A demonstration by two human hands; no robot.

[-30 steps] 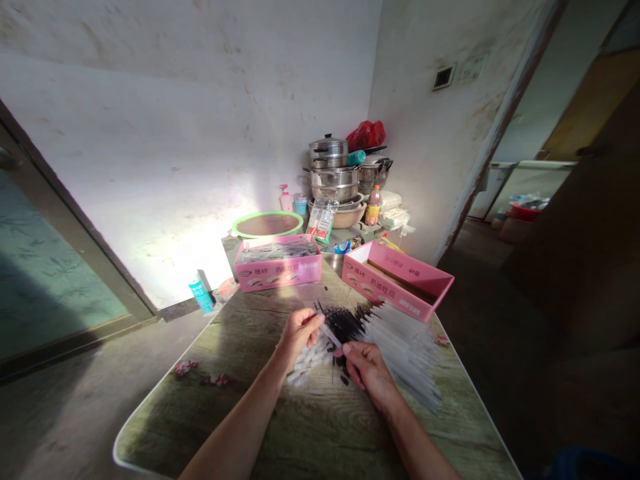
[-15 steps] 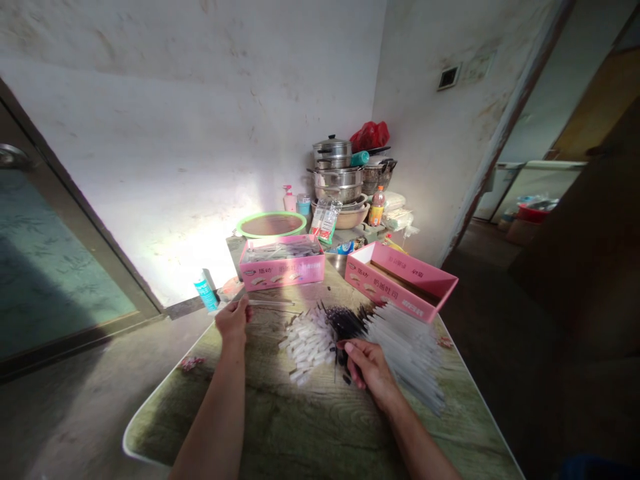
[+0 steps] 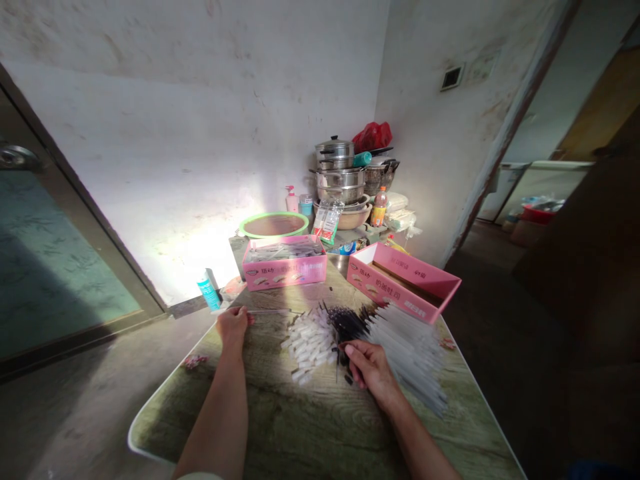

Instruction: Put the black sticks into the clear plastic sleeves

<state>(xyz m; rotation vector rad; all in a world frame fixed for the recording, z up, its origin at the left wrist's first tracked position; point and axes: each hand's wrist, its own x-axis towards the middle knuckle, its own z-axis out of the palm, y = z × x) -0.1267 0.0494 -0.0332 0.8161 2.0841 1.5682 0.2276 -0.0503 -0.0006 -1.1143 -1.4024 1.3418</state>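
- Where the table [image 3: 310,427] fills the lower middle of the frame, we see our left hand [image 3: 233,325] at centre left, near the table's left edge, fingers closed on the end of a thin clear tube [image 3: 270,311] that lies along the tabletop and points toward frame centre.
- Our right hand [image 3: 369,365] rests just right of centre, fingers curled down on the near edge of a heap of small black parts [image 3: 345,324]; whether it pinches one we cannot tell.
- Left of the black heap lies a pile of short white pieces [image 3: 309,343], touching it; to its right a fan of long clear tubes [image 3: 410,350] spreads toward the lower right.
- Above these, at frame centre, stands a pink box [image 3: 284,261] filled with finished pieces, and right of it a second pink box [image 3: 405,280], open and set at an angle.
- Beyond the boxes, in the upper middle, we see a green-rimmed basin [image 3: 274,224] and stacked metal pots [image 3: 340,172] against the wall.
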